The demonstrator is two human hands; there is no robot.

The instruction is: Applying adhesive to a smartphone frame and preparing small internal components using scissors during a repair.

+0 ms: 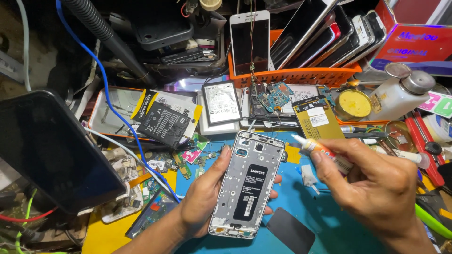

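while the left hand (pixel 200 202) cradles a flat metal phone frame (pixel 247 183) above the blue tabletop (pixel 325 233), fingers curled around its edges, the right hand (pixel 376 186) pinches a slim glue tube (pixel 320 150) just beside its top corner.

Brightly lit cluttered workbench (pixel 108 237) with blue mat (pixel 301 197).

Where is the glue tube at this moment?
In the head view the glue tube is right of centre, held in the right hand. Its tip points at the top right corner of the phone frame, which the left hand holds.
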